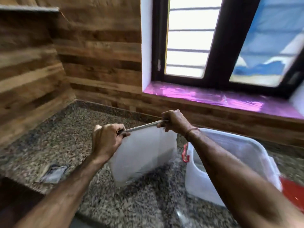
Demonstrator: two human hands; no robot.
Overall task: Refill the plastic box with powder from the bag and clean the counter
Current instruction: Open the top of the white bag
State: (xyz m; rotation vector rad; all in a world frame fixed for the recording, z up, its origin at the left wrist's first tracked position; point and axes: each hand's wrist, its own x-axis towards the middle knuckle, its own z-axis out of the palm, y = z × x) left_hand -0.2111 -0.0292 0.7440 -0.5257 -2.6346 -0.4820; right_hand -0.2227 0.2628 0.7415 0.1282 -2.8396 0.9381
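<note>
A small crumpled clear wrapper (52, 173) lies on the speckled granite counter (74, 137), below and left of the grip. The left hand (107, 139) clenches one end of the top seam of a translucent white plastic bag (144, 155). The right hand (174, 120) pinches the other end, and the seam is drawn taut between them.

The bag hangs beneath both fists. Blur hides whether its lower corner touches the counter. The film looks limp and probably slick, with any powder likely settled low, so the seam corners seem the surest hold, with a palm underneath for tipping.

Just right of the grip, under the right forearm, sits the open translucent rectangular plastic box (230, 162) with a red latch. A flat red plastic piece (292, 195), perhaps its lid, lies beyond it.

Bare counter spreads left of and nearer than the hands. Brown wood-plank walls (98, 63) close in behind and to the left, and the counter's front edge runs beneath the forearms.
</note>
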